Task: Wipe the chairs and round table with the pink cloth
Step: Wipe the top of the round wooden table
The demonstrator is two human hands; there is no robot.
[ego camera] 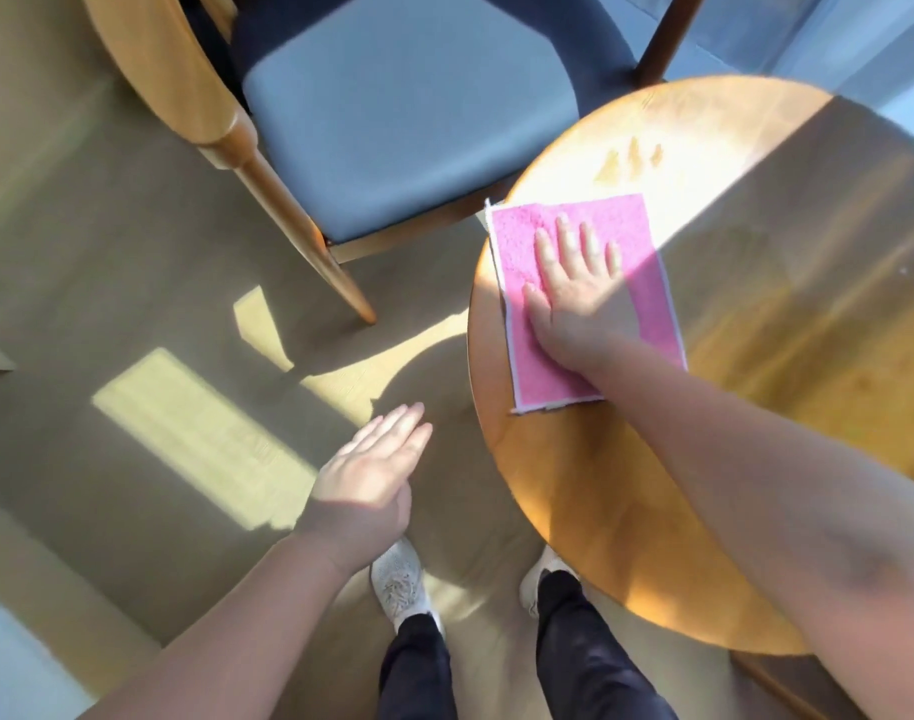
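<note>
Table (626, 511): one, round and wooden. You are working on it now. I am judging the wiping as under way near its left rim, with most of the top yet to be covered.
Chair (408, 111): one is showing clearly, with a blue seat and a wooden frame, standing just beside the table. Nothing is telling me whether it is wiped, so I am counting it as possibly left to do. No other chairs are showing plainly.
Pink cloth (657, 314): one, lying flat on the table by the rim nearest the chair, half in sun and half in shade.
Right hand (574, 298): one. You are pressing it flat on the cloth with the fingers straight and spread, gripping nothing.
Left hand (372, 470): one. You are holding it out over the floor, apart from the table, with the fingers straight and together, carrying nothing.
Shoes (398, 579): two, white, standing close to the table's near edge.
</note>
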